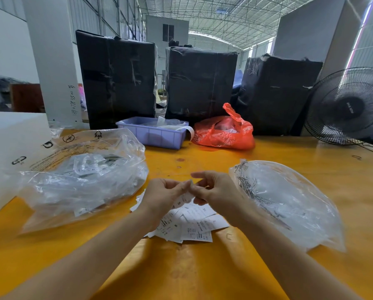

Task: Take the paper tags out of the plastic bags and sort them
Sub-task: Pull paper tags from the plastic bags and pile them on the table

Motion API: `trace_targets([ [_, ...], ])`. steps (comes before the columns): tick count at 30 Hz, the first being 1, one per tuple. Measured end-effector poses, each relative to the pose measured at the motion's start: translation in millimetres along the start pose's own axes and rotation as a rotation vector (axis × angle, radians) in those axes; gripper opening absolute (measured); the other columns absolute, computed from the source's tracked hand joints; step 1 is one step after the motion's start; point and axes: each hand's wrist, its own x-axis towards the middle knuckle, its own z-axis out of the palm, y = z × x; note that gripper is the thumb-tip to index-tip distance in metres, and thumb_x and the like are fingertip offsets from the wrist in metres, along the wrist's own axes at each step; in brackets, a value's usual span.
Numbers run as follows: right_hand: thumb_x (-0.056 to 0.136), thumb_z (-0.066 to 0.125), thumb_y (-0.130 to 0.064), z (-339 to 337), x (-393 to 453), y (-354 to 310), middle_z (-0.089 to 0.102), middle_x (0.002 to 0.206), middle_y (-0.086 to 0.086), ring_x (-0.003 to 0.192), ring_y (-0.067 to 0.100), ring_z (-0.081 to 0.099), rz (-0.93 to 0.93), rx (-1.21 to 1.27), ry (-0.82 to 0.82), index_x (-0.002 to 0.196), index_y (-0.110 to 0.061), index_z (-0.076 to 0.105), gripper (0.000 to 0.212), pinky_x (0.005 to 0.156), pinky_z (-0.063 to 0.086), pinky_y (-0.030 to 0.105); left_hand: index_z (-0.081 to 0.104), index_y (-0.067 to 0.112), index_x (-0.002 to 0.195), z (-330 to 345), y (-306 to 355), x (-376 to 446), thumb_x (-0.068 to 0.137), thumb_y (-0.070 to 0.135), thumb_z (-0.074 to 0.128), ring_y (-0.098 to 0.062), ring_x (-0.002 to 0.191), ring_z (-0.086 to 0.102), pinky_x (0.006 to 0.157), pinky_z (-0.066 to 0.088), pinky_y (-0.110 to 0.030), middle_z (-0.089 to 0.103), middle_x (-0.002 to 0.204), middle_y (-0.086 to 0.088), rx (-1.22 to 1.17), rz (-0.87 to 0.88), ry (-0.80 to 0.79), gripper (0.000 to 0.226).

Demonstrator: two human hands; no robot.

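My left hand (166,194) and my right hand (213,191) meet above a loose pile of white paper tags (192,224) on the yellow table. Both hands pinch one small white tag (184,199) marked S between their fingertips. Size letters S, L and XL show on tags in the pile. A large clear plastic bag (83,176) holding more small bags and tags lies to the left. Another clear plastic bag (289,202), crumpled and with black print, lies to the right of my right wrist.
A lilac plastic bin (153,135) and a red plastic bag (224,131) sit at the table's far side, before three black wrapped bundles (200,83). A black fan (350,107) stands at the far right. A white box (10,152) occupies the left edge.
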Motion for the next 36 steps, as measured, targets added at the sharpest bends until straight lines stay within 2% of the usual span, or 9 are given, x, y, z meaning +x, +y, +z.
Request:
trace_targets([
  [5,0.093,0.059,-0.019,8.0,-0.1,2.9,0.066,0.076,0.001,0.061,0.005,0.059,-0.128,-0.117,0.164,0.093,-0.008,0.071,0.017,0.055,0.048,0.018,0.071,0.014,0.073,3.4,-1.7,2.6,0.081,0.025,0.071,-0.02,0.076,0.061,0.068,0.05,-0.032,0.069,0.077,-0.007,-0.123,-0.06,0.165,0.013],
  [8,0.09,0.062,-0.026,12.3,-2.8,0.2,0.07,0.085,-0.005,0.069,0.001,0.06,-0.18,-0.128,0.1,0.103,-0.009,0.072,0.024,0.066,0.051,0.021,0.068,0.012,0.08,4.4,1.7,0.9,0.079,0.024,0.072,-0.019,0.08,0.062,0.063,0.051,-0.028,0.067,0.083,-0.007,-0.257,-0.087,0.229,0.013],
  [12,0.079,0.074,-0.027,13.1,-4.7,-2.3,0.073,0.087,0.0,0.078,0.012,0.069,-0.141,-0.072,0.098,0.093,-0.01,0.072,0.023,0.074,0.057,0.03,0.067,0.01,0.106,4.5,4.5,-2.4,0.077,0.029,0.071,-0.015,0.089,0.063,0.063,0.046,-0.026,0.07,0.101,-0.005,-0.343,-0.105,0.227,0.035],
  [16,0.078,0.075,-0.015,11.7,-5.7,-4.5,0.071,0.081,0.011,0.068,0.018,0.067,-0.12,0.008,0.079,0.089,-0.001,0.069,0.019,0.063,0.052,0.028,0.069,0.009,0.098,7.6,7.6,-4.3,0.07,0.029,0.071,-0.017,0.086,0.064,0.063,0.047,-0.026,0.07,0.092,-0.004,-0.373,-0.101,0.168,0.035],
  [26,0.086,0.063,-0.002,-7.1,-1.1,-9.7,0.068,0.068,0.011,0.048,0.01,0.061,-0.049,0.147,0.171,0.084,-0.003,0.068,0.005,0.049,0.048,0.02,0.068,0.009,0.078,-18.4,17.2,6.0,0.076,0.01,0.075,0.0,0.045,0.055,0.045,0.045,-0.013,0.071,0.061,0.002,0.163,0.013,0.018,0.008],
  [29,0.087,0.063,-0.002,-23.0,3.1,-11.8,0.068,0.067,0.007,0.047,0.008,0.061,-0.136,0.052,0.313,0.085,-0.004,0.068,0.006,0.047,0.048,0.016,0.067,0.009,0.077,-33.0,29.8,10.5,0.075,0.008,0.075,-0.003,0.046,0.055,0.046,0.045,-0.015,0.07,0.064,-0.001,0.142,0.052,0.139,0.009],
  [32,0.087,0.06,-0.002,-62.7,7.2,-5.5,0.069,0.072,0.01,0.06,0.019,0.066,-0.218,-0.316,0.601,0.085,-0.005,0.07,0.01,0.056,0.053,0.026,0.067,0.006,0.077,-69.3,38.6,20.2,0.077,0.009,0.074,-0.003,0.045,0.054,0.044,0.045,-0.015,0.064,0.066,-0.005,0.234,0.148,0.424,0.008],
  [34,0.085,0.059,-0.001,-95.9,7.5,8.3,0.071,0.083,0.015,0.077,0.03,0.067,-0.087,-0.671,0.652,0.087,-0.002,0.072,0.013,0.068,0.05,0.03,0.067,-0.002,0.084,-101.2,39.5,25.7,0.081,0.011,0.071,-0.008,0.05,0.057,0.048,0.047,-0.02,0.066,0.073,-0.012,0.414,0.215,0.633,0.014],
  [36,0.085,0.063,-0.009,-118.0,4.6,24.5,0.07,0.085,0.016,0.082,0.03,0.064,0.179,-0.899,0.531,0.082,-0.002,0.071,0.011,0.069,0.047,0.031,0.066,-0.009,0.094,-131.7,36.6,28.8,0.084,0.012,0.069,-0.025,0.067,0.062,0.061,0.049,-0.031,0.068,0.085,-0.022,0.571,0.221,0.818,0.023],
])
